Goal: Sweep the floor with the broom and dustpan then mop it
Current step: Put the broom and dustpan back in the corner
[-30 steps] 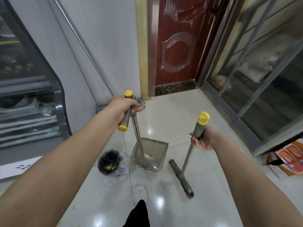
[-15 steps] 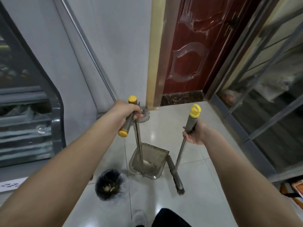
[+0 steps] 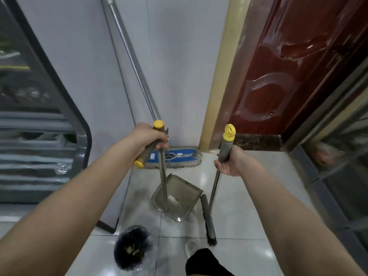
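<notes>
At near left a lined bin (image 3: 132, 249) sat on the tiles (image 3: 249, 196). The left hand (image 3: 147, 136) curled round the crossbar grip of the dustpan (image 3: 177, 198), its pan, likely light and stiff, down by the tiles. The mop (image 3: 173, 156) leaned at the far wall (image 3: 179, 76). The right hand (image 3: 231, 162) wrapped the padded top of the broom (image 3: 209, 222), probably light, bristles just right of the pan.

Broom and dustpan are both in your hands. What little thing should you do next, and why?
Probably lean the broom and dustpan against the wall beside the mop. The left hand and right hand are both full, and mopping needs them free.
</notes>
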